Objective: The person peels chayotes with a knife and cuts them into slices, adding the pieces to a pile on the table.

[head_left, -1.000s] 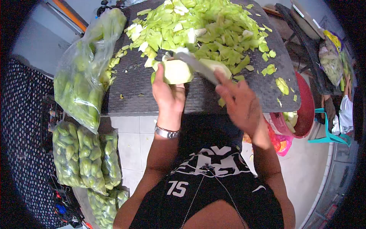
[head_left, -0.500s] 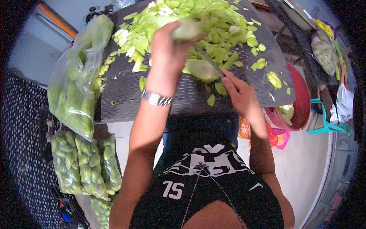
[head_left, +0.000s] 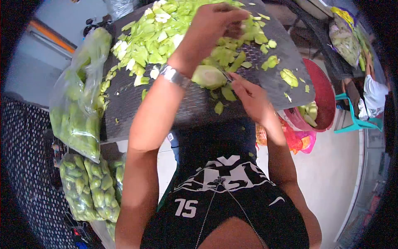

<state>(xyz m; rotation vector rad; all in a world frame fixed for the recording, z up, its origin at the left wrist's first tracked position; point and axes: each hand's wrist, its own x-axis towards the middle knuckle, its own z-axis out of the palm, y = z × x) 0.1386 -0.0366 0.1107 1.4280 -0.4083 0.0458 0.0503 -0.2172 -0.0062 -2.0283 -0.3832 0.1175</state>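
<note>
Dark tabletop [head_left: 124,110] bears pale-green fruit [head_left: 208,77] beside the right hand [head_left: 253,97].

Dark, grainy corners ring a bowed wide view; the left hand [head_left: 214,25] blurs, and glare streaks the plastic bag [head_left: 78,108].

A dark cloth [head_left: 25,166] with a pale repeating pattern fills the left side; 1 orange bar [head_left: 52,34] slants across the upper left, near a pale wall [head_left: 25,76]; crumpled clear plastic [head_left: 119,7] shows at the top edge; at the right, 1 teal stool [head_left: 355,120] stands near another person's white garment [head_left: 375,95]; a pink and red bundle [head_left: 304,142] lies on the pale floor [head_left: 323,174], left of the stool.
</note>
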